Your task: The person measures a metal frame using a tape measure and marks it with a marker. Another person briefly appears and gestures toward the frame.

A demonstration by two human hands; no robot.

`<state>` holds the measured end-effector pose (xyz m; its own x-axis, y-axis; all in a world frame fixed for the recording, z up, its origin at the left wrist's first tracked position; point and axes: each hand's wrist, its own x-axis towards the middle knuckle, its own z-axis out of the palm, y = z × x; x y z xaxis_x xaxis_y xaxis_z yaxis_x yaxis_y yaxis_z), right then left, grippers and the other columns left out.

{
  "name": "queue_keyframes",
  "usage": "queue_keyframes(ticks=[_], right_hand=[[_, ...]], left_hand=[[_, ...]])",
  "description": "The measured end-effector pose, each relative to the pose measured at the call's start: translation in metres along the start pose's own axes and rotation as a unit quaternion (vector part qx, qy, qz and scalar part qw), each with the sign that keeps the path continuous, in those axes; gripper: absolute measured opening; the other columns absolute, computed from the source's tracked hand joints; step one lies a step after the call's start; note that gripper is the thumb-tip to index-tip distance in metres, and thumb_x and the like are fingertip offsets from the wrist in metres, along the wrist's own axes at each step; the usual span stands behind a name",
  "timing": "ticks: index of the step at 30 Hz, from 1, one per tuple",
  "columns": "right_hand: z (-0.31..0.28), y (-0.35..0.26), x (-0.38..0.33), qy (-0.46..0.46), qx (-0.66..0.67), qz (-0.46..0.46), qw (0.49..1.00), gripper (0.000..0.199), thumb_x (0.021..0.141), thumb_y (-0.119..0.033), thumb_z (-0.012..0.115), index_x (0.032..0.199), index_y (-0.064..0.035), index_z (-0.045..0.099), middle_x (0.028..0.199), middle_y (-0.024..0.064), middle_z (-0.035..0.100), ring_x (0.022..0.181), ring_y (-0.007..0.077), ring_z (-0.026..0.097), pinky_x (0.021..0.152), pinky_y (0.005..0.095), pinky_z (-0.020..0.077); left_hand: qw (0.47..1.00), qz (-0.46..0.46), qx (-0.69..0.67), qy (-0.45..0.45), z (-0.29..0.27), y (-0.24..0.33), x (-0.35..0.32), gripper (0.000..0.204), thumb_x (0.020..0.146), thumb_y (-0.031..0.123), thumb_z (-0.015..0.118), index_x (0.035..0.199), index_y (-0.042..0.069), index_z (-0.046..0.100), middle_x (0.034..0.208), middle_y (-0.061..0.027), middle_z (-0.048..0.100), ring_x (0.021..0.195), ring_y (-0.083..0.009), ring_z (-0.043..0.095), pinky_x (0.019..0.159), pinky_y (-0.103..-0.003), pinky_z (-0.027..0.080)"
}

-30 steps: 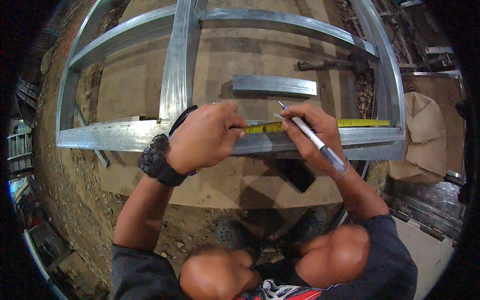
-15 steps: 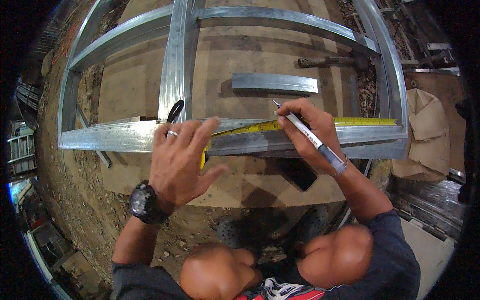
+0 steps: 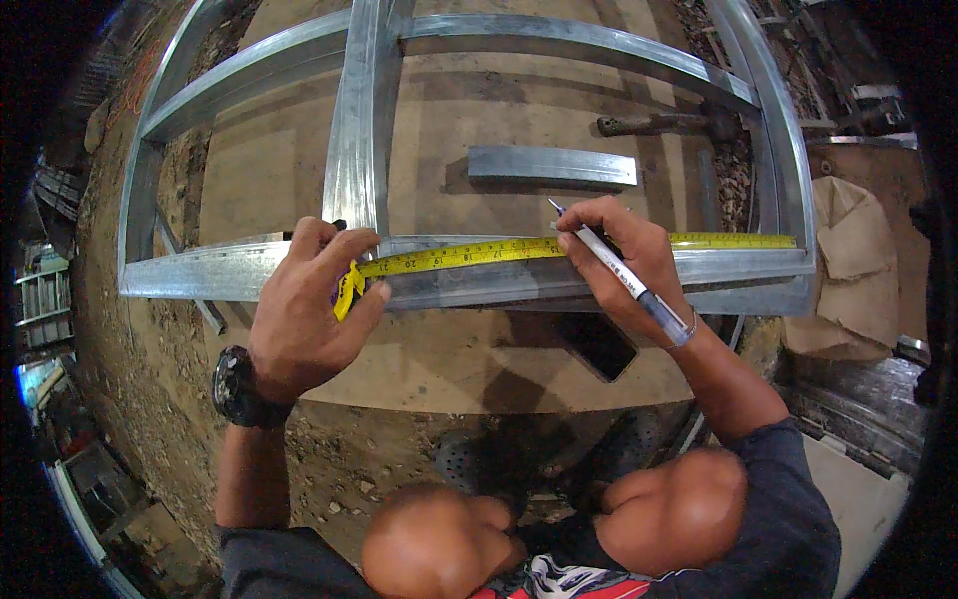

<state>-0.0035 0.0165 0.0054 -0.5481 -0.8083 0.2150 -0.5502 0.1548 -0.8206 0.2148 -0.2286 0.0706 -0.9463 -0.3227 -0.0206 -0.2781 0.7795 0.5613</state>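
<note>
Tape measure lies along the frame's near rail. Your left hand pinches its yellow case end flat; your right hand grips the marker, tip at the tape. Measuring set; no mark visible yet.

Warm, fairly dim light falls from above, casting soft shadows below the left hand, the right hand and the short metal piece. Pale glare streaks the steel frame. Fisheye distortion bows straight edges; corners vignette to black. The centre is sharp, the rim smeared.
</note>
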Motion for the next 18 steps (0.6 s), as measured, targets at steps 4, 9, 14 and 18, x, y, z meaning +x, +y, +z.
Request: queue_keyframes(ticks=[4, 9, 14, 18], right_hand=[[-0.001, -0.001, 0.0, 0.001, -0.024, -0.02, 1.0, 0.015, 0.092, -0.005, 0.072, 0.107, -0.0076, 0.068, 0.099, 0.0132, 0.073, 0.09, 0.0348, 0.071, 0.08, 0.0418, 0.0558], [-0.002, 0.001, -0.002, -0.013, -0.042, -0.032, 0.999, 0.016, 0.095, -0.003, 0.071, 0.11, -0.0047, 0.067, 0.099, 0.0122, 0.072, 0.088, 0.0249, 0.07, 0.079, 0.0356, 0.0551], [-0.002, 0.001, 0.0, -0.017, -0.032, -0.026, 0.999, 0.017, 0.095, -0.002, 0.071, 0.111, -0.0046, 0.067, 0.099, 0.0123, 0.072, 0.089, 0.0243, 0.07, 0.08, 0.0352, 0.0552], [-0.001, 0.0, -0.001, -0.016, -0.021, -0.017, 1.0, 0.017, 0.092, -0.004, 0.072, 0.108, -0.0064, 0.068, 0.102, 0.0141, 0.073, 0.094, 0.034, 0.072, 0.083, 0.0416, 0.0567]], left_hand=[[0.998, -0.039, 0.042, -0.027, -0.002, 0.003, 0.002, 0.023, 0.09, 0.014, 0.07, 0.109, 0.004, 0.064, 0.099, -0.017, 0.062, 0.092, -0.039, 0.065, 0.079, -0.048, 0.052], [0.998, -0.011, 0.066, -0.016, 0.001, -0.006, 0.008, 0.027, 0.087, 0.019, 0.076, 0.102, 0.003, 0.06, 0.097, -0.0164, 0.065, 0.086, -0.0378, 0.067, 0.076, -0.044, 0.053], [0.987, -0.117, 0.003, -0.107, -0.031, -0.022, 0.024, 0.041, 0.083, 0.028, 0.083, 0.103, 0.0, 0.061, 0.085, -0.0148, 0.066, 0.078, -0.0275, 0.065, 0.073, -0.039, 0.053], [0.968, -0.167, -0.024, -0.183, -0.041, -0.04, 0.029, 0.039, 0.087, 0.029, 0.083, 0.1, -0.002, 0.063, 0.079, -0.0126, 0.065, 0.074, -0.0219, 0.063, 0.069, -0.037, 0.052]])
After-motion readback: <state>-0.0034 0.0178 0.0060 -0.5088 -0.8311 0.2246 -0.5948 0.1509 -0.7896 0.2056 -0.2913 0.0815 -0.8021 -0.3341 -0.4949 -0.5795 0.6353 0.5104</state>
